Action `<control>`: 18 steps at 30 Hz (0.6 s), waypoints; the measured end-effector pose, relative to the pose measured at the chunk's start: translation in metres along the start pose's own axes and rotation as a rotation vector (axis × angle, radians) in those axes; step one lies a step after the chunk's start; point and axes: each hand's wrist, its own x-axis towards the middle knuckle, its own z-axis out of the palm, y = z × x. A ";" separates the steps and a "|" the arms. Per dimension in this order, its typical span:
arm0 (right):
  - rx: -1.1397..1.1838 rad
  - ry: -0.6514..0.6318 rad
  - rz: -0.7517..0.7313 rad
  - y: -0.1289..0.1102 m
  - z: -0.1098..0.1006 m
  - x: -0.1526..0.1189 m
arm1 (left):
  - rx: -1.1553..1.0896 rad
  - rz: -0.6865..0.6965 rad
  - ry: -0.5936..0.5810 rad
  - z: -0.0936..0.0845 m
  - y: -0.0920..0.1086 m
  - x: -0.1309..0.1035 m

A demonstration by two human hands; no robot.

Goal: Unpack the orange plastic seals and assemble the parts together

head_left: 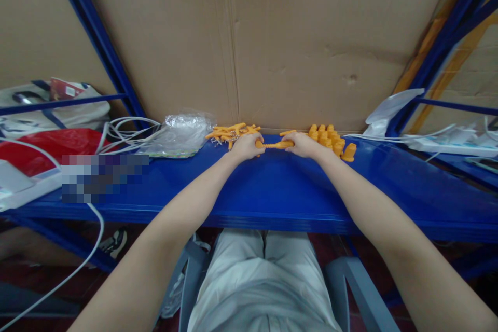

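A thin orange rod with a ridged, screw-like middle (pixel 270 146) spans the gap between my hands, low over the blue table. My left hand (pixel 246 146) is closed on its left end, and my right hand (pixel 304 144) grips the thicker right end. Fingers hide both ends, so I cannot tell whether it is one piece or two joined. Beside my left hand lies a pile of orange sticks with small metal chains (pixel 235 128). Several orange cup-shaped pieces (pixel 322 134) stand grouped behind my right wrist, and one orange cup-shaped piece (pixel 349 152) stands slightly apart.
Clear plastic bags (pixel 179 135) and looped white cables (pixel 124 129) lie on the left, near a red bag (pixel 50 148). A cardboard sheet (pixel 272 46) backs the blue table (pixel 272 192). A white power strip (pixel 447 144) sits at right.
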 end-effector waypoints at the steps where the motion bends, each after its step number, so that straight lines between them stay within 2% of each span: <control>1: 0.020 0.016 -0.006 0.001 0.001 0.000 | 0.004 -0.010 0.008 -0.001 0.000 -0.001; 6: 0.108 0.072 -0.032 0.005 0.006 0.004 | 0.026 -0.050 0.014 -0.004 0.003 -0.004; 13: 0.186 0.096 -0.014 0.008 0.005 0.004 | 0.025 -0.003 0.019 0.000 0.001 -0.003; 18: 0.371 0.031 0.039 0.015 -0.002 0.000 | 0.038 0.009 0.012 -0.002 -0.002 -0.003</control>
